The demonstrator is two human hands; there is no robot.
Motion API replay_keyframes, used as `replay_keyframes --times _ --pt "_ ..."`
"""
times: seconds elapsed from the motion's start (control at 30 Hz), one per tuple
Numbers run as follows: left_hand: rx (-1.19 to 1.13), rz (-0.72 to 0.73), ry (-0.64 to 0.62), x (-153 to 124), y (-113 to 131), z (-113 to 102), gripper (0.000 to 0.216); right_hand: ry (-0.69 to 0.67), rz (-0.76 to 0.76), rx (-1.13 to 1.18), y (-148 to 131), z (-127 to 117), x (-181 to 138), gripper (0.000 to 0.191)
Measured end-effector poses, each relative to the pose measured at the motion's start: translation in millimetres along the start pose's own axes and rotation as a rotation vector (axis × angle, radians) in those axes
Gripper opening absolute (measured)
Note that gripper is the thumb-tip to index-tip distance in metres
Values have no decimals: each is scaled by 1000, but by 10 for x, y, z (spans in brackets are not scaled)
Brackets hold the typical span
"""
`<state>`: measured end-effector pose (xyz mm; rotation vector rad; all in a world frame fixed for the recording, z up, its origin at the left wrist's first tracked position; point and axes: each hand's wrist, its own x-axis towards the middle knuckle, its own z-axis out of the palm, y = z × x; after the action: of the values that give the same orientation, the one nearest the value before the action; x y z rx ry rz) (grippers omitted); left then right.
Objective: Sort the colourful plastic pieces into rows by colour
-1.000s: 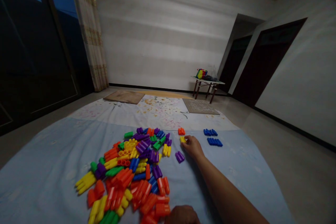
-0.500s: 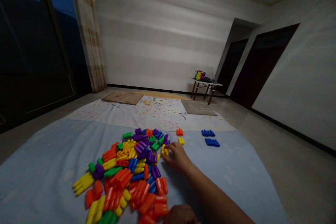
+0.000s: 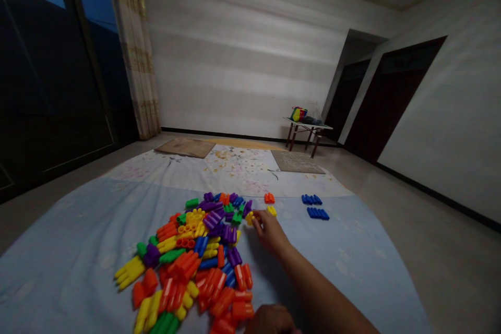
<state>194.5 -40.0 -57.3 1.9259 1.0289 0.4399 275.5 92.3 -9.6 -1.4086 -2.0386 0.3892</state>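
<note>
Here's the right hand, palm turned down, and it's got a yellow piece pinched at the fingertips, just off the pile's right edge! The fingers point forward and to the left, the wrist looks nearly straight, and the bare forearm slants in from the lower right. Down at the near edge, the left hand shows only its rounded back, close beside the orange pieces; whether it grips anything, I can't tell.

Just past the right hand's knuckles lies a second yellow piece, with a small orange piece right behind it. Over to the right, well apart, two blue rows sit one behind the other.

And to the left, what a heap: the pile spreads in orange, yellow, purple, green and blue, ribbed pieces lying every which way on the blue sheet. Beyond it comes a white flowered cloth, with a brown mat at far left and a grey mat at far right. Behind them, a little table carries a bright bag near the wall.
</note>
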Motion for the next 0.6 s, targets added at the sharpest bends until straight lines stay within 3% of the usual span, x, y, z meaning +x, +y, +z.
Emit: replay_keyframes --times 0.23,0.4,0.6 --pt "19 39 -42 -1 -94 9 20 -9 212 9 428 -390 -60 37" --pt "77 17 -49 -21 -53 -39 18 -22 252 -47 676 -387 -118 32" --pt "97 -2 -98 59 -148 31 14 52 281 -44 775 -400 -229 47"
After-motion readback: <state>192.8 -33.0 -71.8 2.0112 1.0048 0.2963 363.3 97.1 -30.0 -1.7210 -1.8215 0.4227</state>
